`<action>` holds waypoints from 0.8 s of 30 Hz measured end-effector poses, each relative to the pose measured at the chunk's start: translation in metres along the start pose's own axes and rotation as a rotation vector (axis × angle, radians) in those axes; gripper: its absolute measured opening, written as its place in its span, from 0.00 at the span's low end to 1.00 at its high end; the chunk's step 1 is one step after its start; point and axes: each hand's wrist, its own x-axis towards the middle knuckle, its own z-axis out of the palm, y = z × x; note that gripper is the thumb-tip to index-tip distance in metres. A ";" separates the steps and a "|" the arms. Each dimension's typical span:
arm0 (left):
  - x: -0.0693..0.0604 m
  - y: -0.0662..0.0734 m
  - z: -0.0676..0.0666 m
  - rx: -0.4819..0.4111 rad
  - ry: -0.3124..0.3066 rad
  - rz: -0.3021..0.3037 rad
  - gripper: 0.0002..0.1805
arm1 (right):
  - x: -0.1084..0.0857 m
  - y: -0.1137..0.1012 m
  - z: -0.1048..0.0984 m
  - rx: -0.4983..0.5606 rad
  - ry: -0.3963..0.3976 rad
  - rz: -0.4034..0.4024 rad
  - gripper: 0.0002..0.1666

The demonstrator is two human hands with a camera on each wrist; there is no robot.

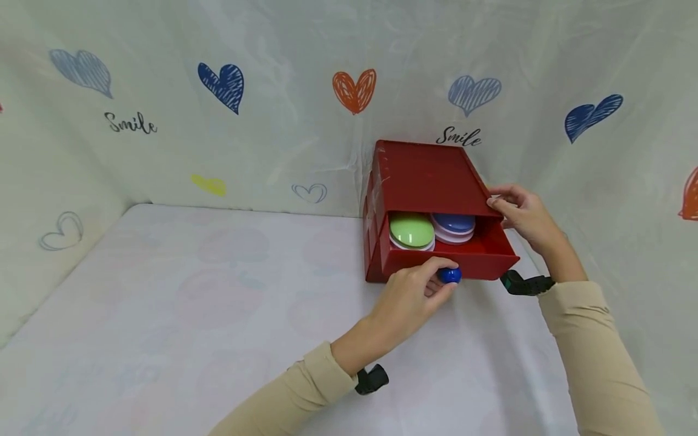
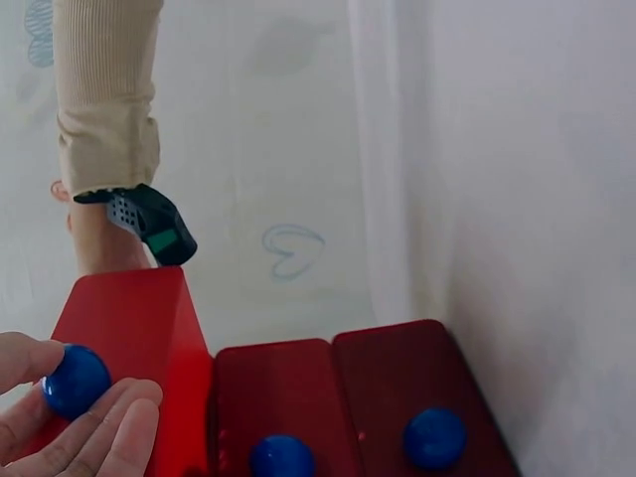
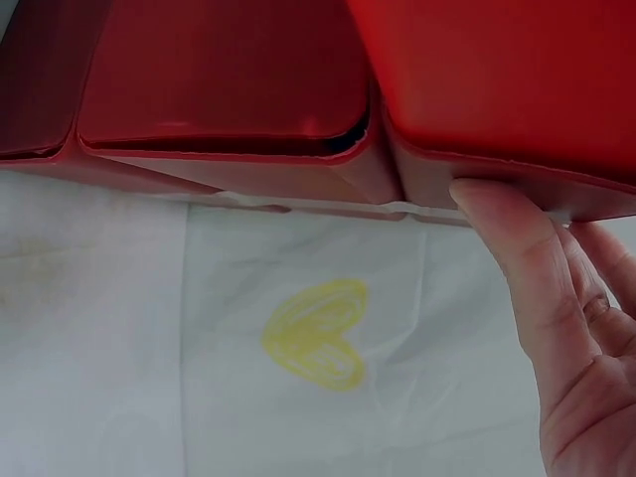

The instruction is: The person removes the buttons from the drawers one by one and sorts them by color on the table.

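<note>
1. Table [image 1: 218,290] stretches broadly to the left of a red drawer unit [image 1: 431,175], which stands at the far right, near the wall sheet [image 1: 283,133] printed with hearts.
2. Along the table's far edge, the sheet limits room behind the unit; more sheet rises to its right, just beyond the right forearm.
3. The top drawer [image 1: 485,266] juts forward, its front beyond the unit's top edge, leaving a gap above its contents.
4. Inside it, a green disc [image 1: 411,229] with a pale rim sits at the left, and a blue disc [image 1: 454,222] on pale layers sits just beside it; the drawer's right end shows bare red floor.
5. The left hand [image 1: 406,300] pinches the blue knob [image 1: 450,275] on that drawer's front between thumb and fingers.
6. The right hand [image 1: 529,218] grips the unit's right edge near its upper front corner, fingers bent.
7. Two lower drawers [image 2: 278,393] are pushed in, each bearing a round blue knob, seen from the left wrist.
</note>
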 end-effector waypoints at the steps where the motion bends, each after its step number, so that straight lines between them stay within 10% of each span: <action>1: 0.000 0.000 0.000 0.002 0.002 0.001 0.18 | 0.000 0.000 0.000 -0.002 0.004 0.003 0.31; 24: -0.009 0.007 0.001 0.007 -0.017 -0.009 0.18 | -0.001 0.001 -0.001 0.001 -0.003 0.003 0.32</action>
